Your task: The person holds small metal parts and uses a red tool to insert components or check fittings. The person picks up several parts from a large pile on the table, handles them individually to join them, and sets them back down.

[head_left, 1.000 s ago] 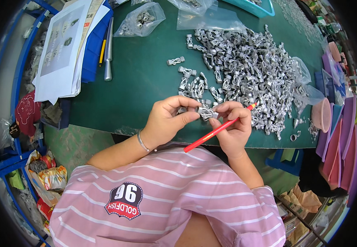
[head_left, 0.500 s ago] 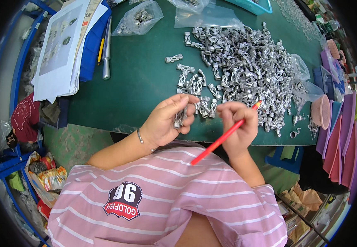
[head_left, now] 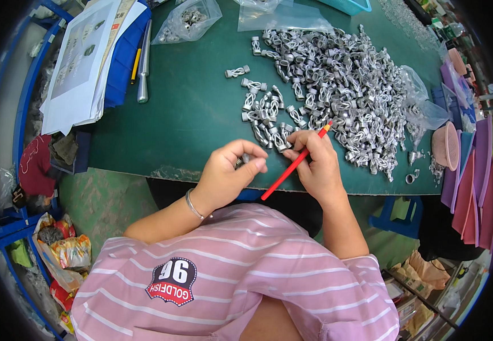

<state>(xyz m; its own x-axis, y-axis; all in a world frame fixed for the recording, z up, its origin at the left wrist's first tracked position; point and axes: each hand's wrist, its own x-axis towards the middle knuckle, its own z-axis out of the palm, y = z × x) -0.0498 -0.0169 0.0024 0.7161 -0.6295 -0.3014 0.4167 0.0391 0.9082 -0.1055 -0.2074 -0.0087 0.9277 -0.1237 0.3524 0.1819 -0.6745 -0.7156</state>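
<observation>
Curled near the table's front edge, my left hand (head_left: 224,173) has a small silver metal piece (head_left: 245,158) partly showing inside its fingers. My right hand (head_left: 319,170) keeps a slim red pencil (head_left: 288,172) with a yellowish end gripped aslant across its fingers. Its thumb and forefinger meet at the edge of a small group of loose metal fittings (head_left: 269,108), each with a ridged collar and twisted loops. Whether those fingertips also pinch a fitting, I cannot tell. Behind and to the right spreads a large heap of the same fittings (head_left: 343,85).
The green tabletop (head_left: 184,108) carries clear plastic bags (head_left: 189,21), one with metal parts inside. Papers (head_left: 81,62) lie over a blue bin at the left, beside a metal rod (head_left: 143,74) and a yellow pencil (head_left: 136,65). Pink baskets (head_left: 445,146) stand at the right.
My right hand has moved left to the loose fittings, the red pencil travelling with it. My left hand has turned and closed more, hiding much of its piece. The view has shifted slightly.
</observation>
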